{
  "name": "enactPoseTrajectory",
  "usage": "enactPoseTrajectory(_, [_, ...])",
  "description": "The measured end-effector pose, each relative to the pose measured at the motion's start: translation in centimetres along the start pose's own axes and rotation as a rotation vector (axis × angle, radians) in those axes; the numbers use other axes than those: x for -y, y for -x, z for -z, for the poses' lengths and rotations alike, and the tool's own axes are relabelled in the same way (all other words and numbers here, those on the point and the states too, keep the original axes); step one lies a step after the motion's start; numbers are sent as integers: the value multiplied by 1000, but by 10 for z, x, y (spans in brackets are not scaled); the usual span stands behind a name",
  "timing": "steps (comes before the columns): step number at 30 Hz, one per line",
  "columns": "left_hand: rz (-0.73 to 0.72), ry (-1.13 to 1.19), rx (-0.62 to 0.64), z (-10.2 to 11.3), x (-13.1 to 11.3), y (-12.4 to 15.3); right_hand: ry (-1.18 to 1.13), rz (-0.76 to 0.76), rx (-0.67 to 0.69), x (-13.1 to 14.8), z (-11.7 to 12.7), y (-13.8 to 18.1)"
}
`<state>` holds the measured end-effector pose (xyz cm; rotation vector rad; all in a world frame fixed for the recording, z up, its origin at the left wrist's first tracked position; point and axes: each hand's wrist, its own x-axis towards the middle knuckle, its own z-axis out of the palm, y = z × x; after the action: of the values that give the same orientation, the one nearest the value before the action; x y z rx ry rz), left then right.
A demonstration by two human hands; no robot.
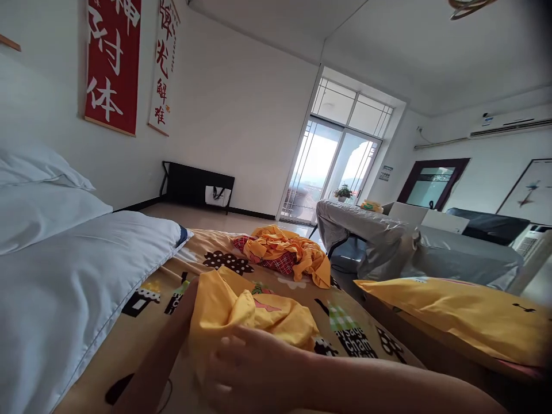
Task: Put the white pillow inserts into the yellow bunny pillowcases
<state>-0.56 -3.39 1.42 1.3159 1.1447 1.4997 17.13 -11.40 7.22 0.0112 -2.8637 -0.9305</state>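
Fabric point(267, 316) in yellow lies bunched on a bedsheet point(107, 356) in the head view, its near edge gathered in the curled right hand point(250, 365); it hides the left hand, whose grip we cannot tell. Beyond, a pot point(342, 199) holds a plant point(344, 190).

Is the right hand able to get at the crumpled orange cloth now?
Probably, with a stretch: the yellow cloth at the right hand lies before the orange cloth, but reaching over looks possible.
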Motion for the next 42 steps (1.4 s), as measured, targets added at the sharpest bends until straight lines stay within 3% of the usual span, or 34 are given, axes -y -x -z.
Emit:
enactPoseTrajectory(3, [118,119,14,-7,-4,6,148,-52,-71,15,-29,2])
enactPoseTrajectory(6, [181,157,-21,-13,-7,7,251,-153,-140,10,-56,5])
enactPoseTrajectory(9, [120,71,-21,-12,-6,-1,215,-108,-209,-12,-68,15])
enactPoseTrajectory(11, [60,7,-19,-9,-2,-8,132,-214,-226,-32,-64,25])
enactPoseTrajectory(13, [-7,-85,-38,-3,4,-15,38,-423,-280,-56,-49,35])
enactPoseTrajectory(18, [-120,-376,-86,6,27,-27,-191,-1061,-563,-114,13,65])
enactPoseTrajectory(20, [-132,-457,-52,4,39,-30,-194,-1220,-654,-129,36,77])
enactPoseTrajectory(25, [-136,-628,-61,3,66,-35,-104,-1246,-741,-141,72,106])
enactPoseTrajectory(31, [-140,-678,-301,35,72,-40,106,-1312,-800,-154,112,138])
enactPoseTrajectory(36, [-266,-541,-498,59,69,-43,289,-1394,-889,-167,140,181])
enactPoseTrajectory(40, [-345,-391,-454,64,59,-42,393,-1467,-929,-171,150,212])
enactPoseTrajectory(42, [-381,-354,-337,55,48,-33,406,-1486,-895,-170,151,221])
